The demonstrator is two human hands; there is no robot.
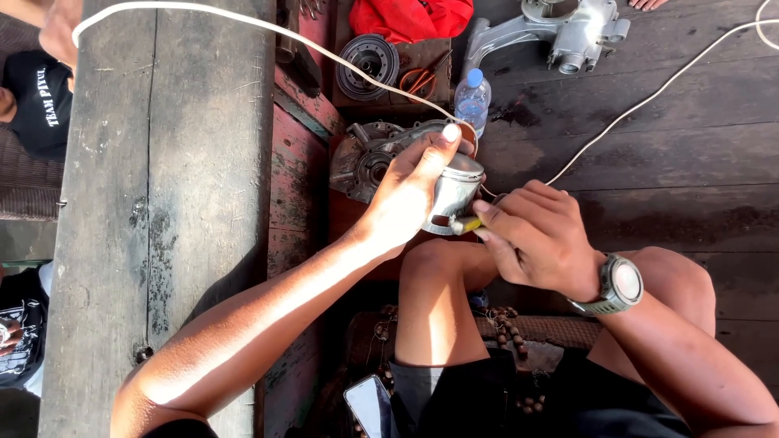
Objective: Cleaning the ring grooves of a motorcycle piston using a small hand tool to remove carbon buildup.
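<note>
My left hand (410,191) grips a silver metal piston (456,195) from the left, with the thumb stretched over its top. My right hand (535,235), with a grey watch (618,285) on its wrist, holds a small tool with a yellow tip (466,225) against the piston's lower side near a hole. Both hands are above my bare knees. Just behind the piston lies a grey engine casing (365,158). A white cable (243,23) runs across from the upper left, passes behind my hands and goes on to the upper right.
A thick grey wooden beam (162,203) fills the left. On the dark plank floor lie a plastic water bottle (472,99), orange-handled scissors (422,79), a round metal part (369,58), a red cloth (410,18) and a large grey casing (560,32). A phone (369,404) rests by my leg. Another person sits at far left.
</note>
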